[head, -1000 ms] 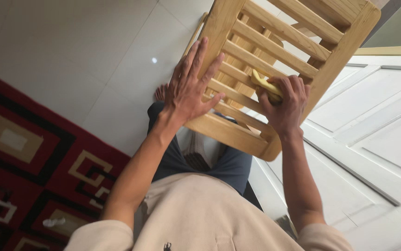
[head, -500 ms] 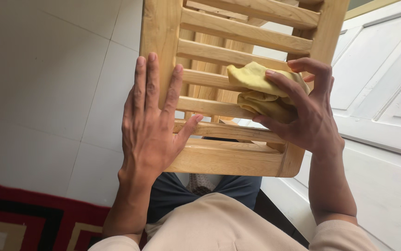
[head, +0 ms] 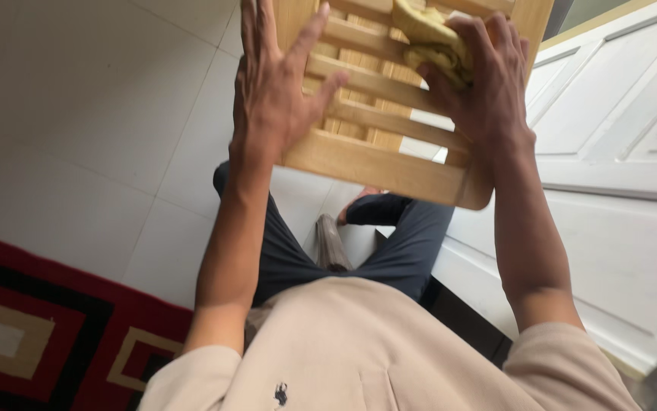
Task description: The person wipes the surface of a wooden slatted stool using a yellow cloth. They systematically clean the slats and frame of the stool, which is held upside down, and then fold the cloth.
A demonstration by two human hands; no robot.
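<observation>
Nearest us: beige shirt (head: 343, 350) and dark trousers (head: 283, 259), with a red patterned rug (head: 39, 320) at 8 o'clock on the white tiled floor (head: 77, 129).

Item one, wooden slatted frame (head: 378, 164): pale timber, held up in front of us at 12 o'clock, its upper part cut off by the picture edge. We judge it stiff and fairly light, since two hands carry it in the air. The smooth finish may slip a little under a flat palm. The thick outer rails look the soundest places to take hold; the thin slats are the weaker members and could flex under pressure.

Item two, yellow cloth (head: 427, 34): bunched, soft and limp, lying on the slats at 1 o'clock. We judge that it will take any shape the fingers give it.

Left hand (head: 275, 84): spread flat, fingers extended, palm pressed on the frame's left rail and the near slats; it braces rather than grips.

Right hand (head: 480, 84): fingers curled over the cloth, clutching it against the slats.

Beyond, at 3 o'clock: a white panelled door (head: 617, 114).
</observation>
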